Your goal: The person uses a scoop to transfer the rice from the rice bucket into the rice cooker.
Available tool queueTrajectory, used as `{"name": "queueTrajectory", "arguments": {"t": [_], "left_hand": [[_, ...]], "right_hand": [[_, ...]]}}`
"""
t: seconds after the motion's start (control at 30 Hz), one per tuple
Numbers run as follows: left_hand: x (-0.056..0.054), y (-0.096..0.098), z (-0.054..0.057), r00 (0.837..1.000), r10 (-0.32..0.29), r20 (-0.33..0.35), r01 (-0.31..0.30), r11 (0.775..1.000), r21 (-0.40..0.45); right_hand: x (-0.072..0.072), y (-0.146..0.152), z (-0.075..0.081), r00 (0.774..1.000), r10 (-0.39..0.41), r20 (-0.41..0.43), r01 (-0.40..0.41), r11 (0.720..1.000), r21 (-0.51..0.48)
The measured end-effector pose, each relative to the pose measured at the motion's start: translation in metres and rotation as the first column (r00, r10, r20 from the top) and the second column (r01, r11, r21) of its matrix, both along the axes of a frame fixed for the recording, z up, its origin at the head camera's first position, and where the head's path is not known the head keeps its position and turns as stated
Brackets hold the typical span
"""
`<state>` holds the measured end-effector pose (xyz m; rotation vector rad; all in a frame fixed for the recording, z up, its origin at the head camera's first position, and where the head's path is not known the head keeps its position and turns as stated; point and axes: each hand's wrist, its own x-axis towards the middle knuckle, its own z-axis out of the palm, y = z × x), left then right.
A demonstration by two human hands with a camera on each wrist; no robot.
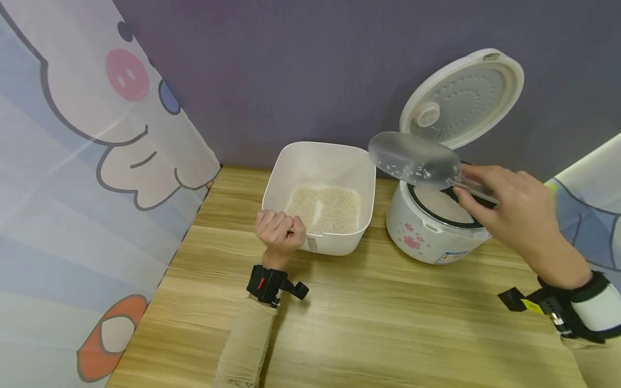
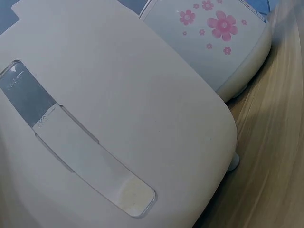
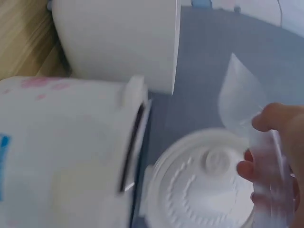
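Note:
My right hand grips the handle of a clear plastic scoop above the rice cooker. A few rice grains cling to the scoop. The cooker's lid stands raised, and pale rice shows in its pot. At the near left corner of a white rice bin, my left hand curls its fingers over the rim. Rice covers the bin's floor. In the left wrist view, the bin's outer wall has a clear window strip; the left hand is out of that view.
Both containers stand on a wood-grain table against a dark grey wall. A curtain with cartoon figures hangs along the left side. At the right edge there is another printed cloth.

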<state>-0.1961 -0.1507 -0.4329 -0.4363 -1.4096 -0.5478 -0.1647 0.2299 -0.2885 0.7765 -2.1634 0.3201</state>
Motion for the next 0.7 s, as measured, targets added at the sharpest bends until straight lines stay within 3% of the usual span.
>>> {"name": "queueTrajectory", "arguments": {"t": [0.1, 0.23, 0.37, 0.7], "left_hand": [[0.001, 0.0, 0.0, 1.0, 0.0, 0.003, 0.0, 1.0, -0.001], [0.002, 0.0, -0.002, 1.0, -0.003, -0.002, 0.003, 1.0, -0.002], [0.002, 0.001, -0.003, 1.0, -0.007, -0.009, 0.007, 1.0, -0.006], [0.002, -0.001, -0.005, 1.0, 0.003, -0.007, -0.003, 1.0, -0.004]], "right_hand": [[-0.01, -0.022, 0.006, 0.995, 0.095, 0.006, -0.095, 0.992, 0.079], [-0.023, -0.047, 0.011, 0.985, 0.167, 0.034, -0.17, 0.959, 0.228], [-0.032, -0.064, 0.011, 0.984, 0.171, 0.04, -0.174, 0.917, 0.358], [-0.046, -0.095, 0.002, 0.973, 0.228, -0.046, -0.173, 0.841, 0.513]]}}
